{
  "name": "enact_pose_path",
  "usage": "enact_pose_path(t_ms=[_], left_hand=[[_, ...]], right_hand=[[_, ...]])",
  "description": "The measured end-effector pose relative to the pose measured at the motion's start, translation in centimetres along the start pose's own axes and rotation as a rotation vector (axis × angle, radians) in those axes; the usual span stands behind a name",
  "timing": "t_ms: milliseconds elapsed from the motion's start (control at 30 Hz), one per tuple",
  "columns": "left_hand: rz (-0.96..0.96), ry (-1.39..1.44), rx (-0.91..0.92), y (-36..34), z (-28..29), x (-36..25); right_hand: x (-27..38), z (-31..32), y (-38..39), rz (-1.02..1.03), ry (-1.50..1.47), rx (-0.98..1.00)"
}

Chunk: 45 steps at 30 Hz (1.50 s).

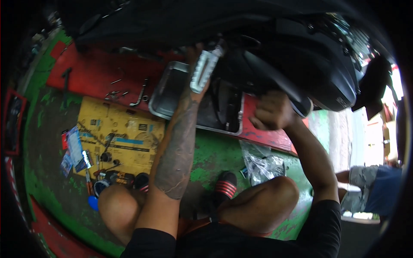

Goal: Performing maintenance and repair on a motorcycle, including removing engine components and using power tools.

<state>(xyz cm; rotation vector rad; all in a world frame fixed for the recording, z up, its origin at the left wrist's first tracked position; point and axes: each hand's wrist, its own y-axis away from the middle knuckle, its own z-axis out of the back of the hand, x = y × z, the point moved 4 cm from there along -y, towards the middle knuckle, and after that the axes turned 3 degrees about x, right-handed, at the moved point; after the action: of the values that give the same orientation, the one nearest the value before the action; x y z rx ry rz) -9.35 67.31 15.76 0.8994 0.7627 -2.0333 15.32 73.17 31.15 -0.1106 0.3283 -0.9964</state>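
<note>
Motorcycle [320,64]: dark, above and around left hand [192,75] and right hand [272,111]. Red platform [97,79] below both, running out leftward. Yellow cardboard [129,129] down-left of left hand. Metal tray [165,103] under left wrist. Clear bag [269,167] below right hand. Left hand behind silver footrest [202,75], fingers hidden, grip can't be told. Right hand curled narrow, can't tell if holding anything. Wrench [140,95] left of left hand.
</note>
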Motion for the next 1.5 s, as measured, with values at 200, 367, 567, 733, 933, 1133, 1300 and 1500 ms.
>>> enact_pose_path(t_ms=[200,367,567,733,933,1133,1300,1500], left_hand=[[-0.22,1.217,0.152,4.4,0.1,-4.3],[0.126,0.72,0.069,10.3,1.4,-0.9],[-0.303,-0.447,1.224,11.5,10.7,3.3],[-0.263,-0.639,0.846,11.8,31.5,1.0],[0.205,-0.314,0.173,26.2,51.5,14.7],[0.436,-0.15,0.375,48.5,35.9,25.7],[0.359,-0.718,0.377,54.6,22.4,25.2],[0.359,-0.534,0.375,55.0,21.0,27.8]], right_hand=[[-2.5,0.0,1.6,-0.173,0.031,-0.055],[-1.4,-0.7,-0.1,-0.206,0.054,-0.155],[-1.5,-1.6,-0.9,-0.214,0.022,-0.087],[-2.2,-2.1,2.6,-0.246,0.002,-0.02],[1.5,-3.1,0.7,-0.193,-0.148,0.073],[8.5,-4.9,-4.7,-0.157,-0.302,0.417],[13.5,-12.5,-9.0,-0.148,-0.473,0.845],[17.2,-20.4,-14.8,-0.302,-0.69,0.846]])
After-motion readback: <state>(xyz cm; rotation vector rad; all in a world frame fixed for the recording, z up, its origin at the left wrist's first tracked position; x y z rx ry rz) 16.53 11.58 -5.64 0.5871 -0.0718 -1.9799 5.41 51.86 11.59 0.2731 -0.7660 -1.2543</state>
